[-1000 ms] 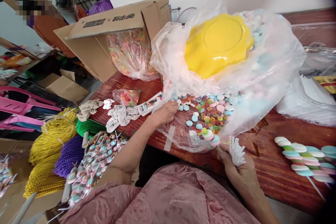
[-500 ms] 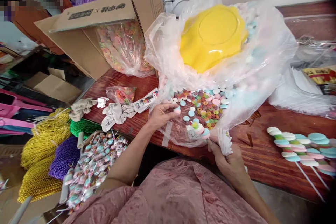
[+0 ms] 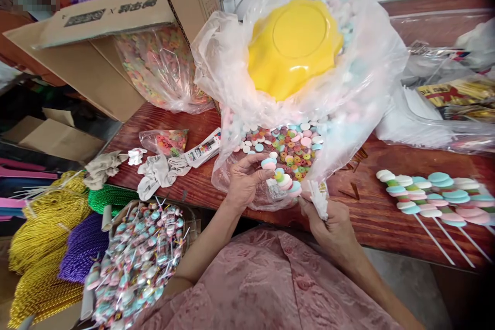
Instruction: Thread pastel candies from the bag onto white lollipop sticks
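Down at the near edge of the reddish wooden worktop, the person's left hand pinches a pink-and-blue round candy between thumb and fingertips, its grip closed on that one piece just in front of the open mouth of a big clear plastic bag. Close to its right, the right hand is wrapped shut around a bunch of white sticks; a partly filled skewer with stacked pastel discs pokes leftward from that fist, nearly touching the candy in the other hand, though whether they meet is hard to judge at this angle. Loose candies, flat discs and small coloured rings, lie spilled inside the bag just beyond both hands, and an upturned yellow bowl sits on top of the bag farther back. Several finished candy skewers lie side by side on the worktop to the right. At far left a cardboard box tips on its side with a bag of ring sweets spilling out. Near left, below the worktop edge, a tray of wrapped lollipops sits beside coils of yellow, green and purple cord.
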Demonstrator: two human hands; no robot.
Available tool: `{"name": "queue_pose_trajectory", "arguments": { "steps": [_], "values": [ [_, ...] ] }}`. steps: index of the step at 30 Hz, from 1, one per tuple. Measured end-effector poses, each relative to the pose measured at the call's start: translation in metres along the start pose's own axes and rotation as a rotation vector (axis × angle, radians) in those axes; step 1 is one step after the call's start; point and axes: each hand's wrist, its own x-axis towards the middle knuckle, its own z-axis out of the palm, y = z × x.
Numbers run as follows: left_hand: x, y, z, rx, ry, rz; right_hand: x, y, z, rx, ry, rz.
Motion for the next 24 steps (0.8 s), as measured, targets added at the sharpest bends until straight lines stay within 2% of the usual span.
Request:
{"name": "queue_pose_trajectory", "arguments": {
  "steps": [4, 6, 14, 19, 24],
  "values": [
    [-0.001, 0.0, -0.001, 0.027, 0.006, -0.046, 0.0, 0.001, -0.001, 0.018, -0.022, -0.038],
    [-0.002, -0.002, -0.002, 0.056, 0.014, -0.023, 0.0, 0.002, -0.002, 0.019, -0.017, -0.05],
    [-0.001, -0.024, -0.009, 0.273, 0.076, 0.283, -0.001, -0.007, 0.009, 0.042, 0.064, -0.025],
    [-0.002, -0.023, -0.008, 0.497, 0.047, 0.515, 0.002, -0.01, 0.013, 0.014, 0.104, -0.073],
    [-0.004, -0.021, -0.005, 0.621, 0.009, 0.604, 0.007, -0.012, 0.009, -0.077, 0.087, -0.128]
  ]
}}
